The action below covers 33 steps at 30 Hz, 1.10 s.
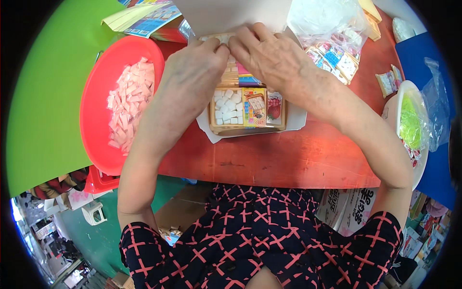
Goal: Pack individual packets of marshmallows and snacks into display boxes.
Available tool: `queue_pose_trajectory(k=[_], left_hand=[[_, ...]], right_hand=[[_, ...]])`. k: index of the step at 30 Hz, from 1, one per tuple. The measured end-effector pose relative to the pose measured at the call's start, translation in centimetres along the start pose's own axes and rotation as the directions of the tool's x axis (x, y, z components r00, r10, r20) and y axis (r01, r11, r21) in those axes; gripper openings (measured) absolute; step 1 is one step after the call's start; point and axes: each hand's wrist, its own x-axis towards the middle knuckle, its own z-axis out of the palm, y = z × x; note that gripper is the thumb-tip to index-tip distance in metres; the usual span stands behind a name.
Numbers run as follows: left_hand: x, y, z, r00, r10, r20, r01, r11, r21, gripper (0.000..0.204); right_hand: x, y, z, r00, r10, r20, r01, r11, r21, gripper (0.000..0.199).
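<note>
**Both hands meeting at the far end of the box**

You are working over a small open box (248,108) lying on white paper (296,118) near the middle of the red table (288,159), its long axis running from the near edge toward the far edge. The near half is showing white cubes (226,108) on the left and colourful packets (255,107) on the right.

Your left hand (192,72) and right hand (267,55) are both sitting over the far end of the box, so the thing they are working lies straight under the fingertips, not off to either side. Neither hand is nearer; they are meeting thumb to thumb at a pale strip (219,37) of white pieces at the far rim. Each grip is pinching together on that strip, fingers (248,36) curled down and pressed flat, palms facing down, wrists angling inward from the near corners.

A red tray (96,96) of pink wrapped pieces is sitting toward the left edge, well apart from the box. A clear bag (322,19) of packets is lying near the far right corner, and a white bowl (402,96) with green contents by the right edge.
</note>
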Motion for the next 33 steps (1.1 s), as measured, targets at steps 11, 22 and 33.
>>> queue_pose_trajectory(k=[11,22,33], left_hand=[[1.1,-0.7,-0.5,0.992,0.094,-0.087,-0.099,0.993,-0.066,0.059],[1.4,-1.1,2.3,0.986,0.135,-0.100,-0.156,0.957,-0.246,0.074],[1.2,1.4,2.4,0.999,-0.027,-0.025,0.030,0.992,0.119,0.080]], right_hand=[[-5.0,0.3,-5.8,0.988,0.004,0.152,-0.087,0.835,0.543,0.028],[-2.9,0.4,-6.1,0.722,-0.202,0.662,-0.246,0.820,0.518,0.037],[-3.8,-0.9,-4.3,0.867,0.037,0.496,-0.199,0.940,0.278,0.029]])
